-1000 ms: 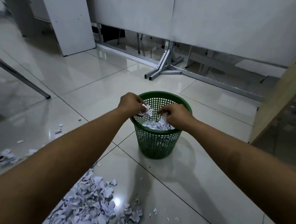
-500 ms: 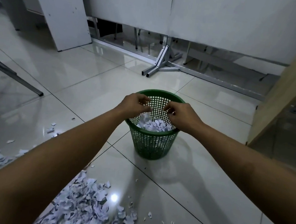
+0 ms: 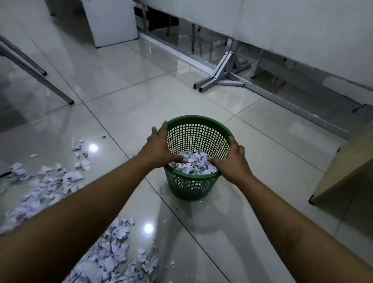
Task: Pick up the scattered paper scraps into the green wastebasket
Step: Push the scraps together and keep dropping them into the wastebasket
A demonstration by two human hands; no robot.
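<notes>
The tiled floor [image 3: 250, 251] fills the frame, with loose paper scraps [image 3: 108, 262] heaped at lower left. At centre stands the green wastebasket [image 3: 191, 183], partly filled. The left hand [image 3: 158, 146] and right hand [image 3: 231, 162] flank its rim, fingers spread, seemingly empty. A careless nudge could tip the light basket, spilling scraps.
</notes>
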